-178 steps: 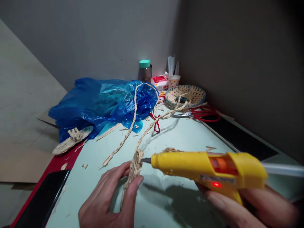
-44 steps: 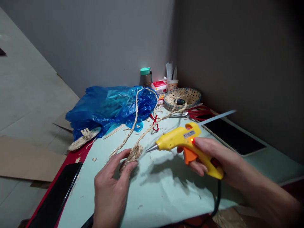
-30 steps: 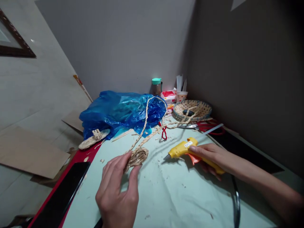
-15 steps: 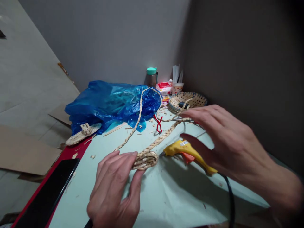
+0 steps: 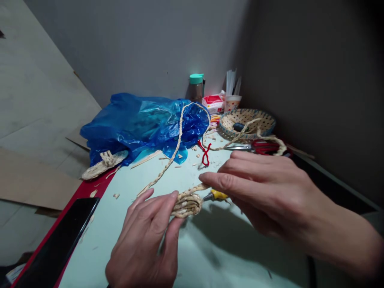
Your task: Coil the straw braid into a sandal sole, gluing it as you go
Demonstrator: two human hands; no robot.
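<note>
Now right hand (image 5: 264, 192) off glue gun (image 5: 217, 195), gripping braid (image 5: 186, 204)

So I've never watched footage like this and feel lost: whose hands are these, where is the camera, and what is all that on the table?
The camera sits on a person's head, looking down at their own two bare hands. The left hand pinches a coiled straw braid on the pale green table. The right hand reaches across to the braid's loose tail; whether it grips is unclear. Just behind it lies a yellow glue gun, mostly hidden. Further back are a blue plastic bag, a woven basket, red-handled scissors and a bottle.
</note>
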